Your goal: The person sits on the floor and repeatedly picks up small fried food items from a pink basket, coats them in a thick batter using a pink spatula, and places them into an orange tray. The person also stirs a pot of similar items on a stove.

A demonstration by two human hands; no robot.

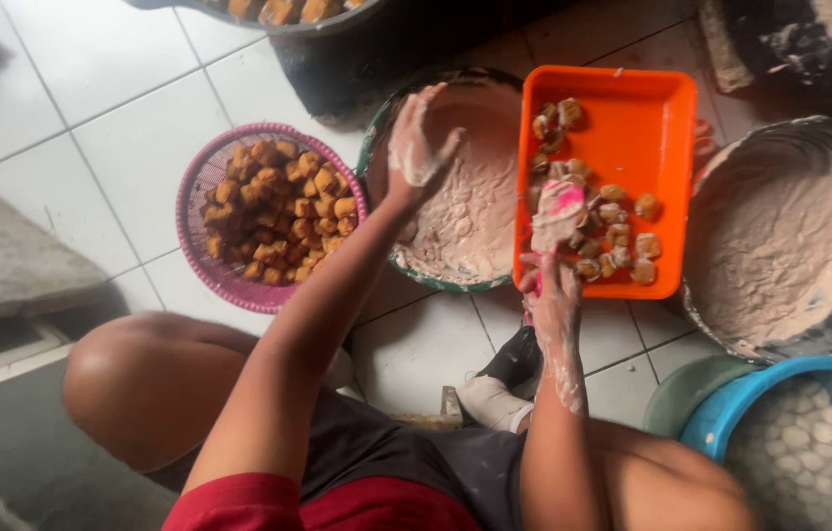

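White tiled floor (121,138) carries a pink basket (202,187), two batter bowls, an orange tray (657,118) and a blue tub (721,418)
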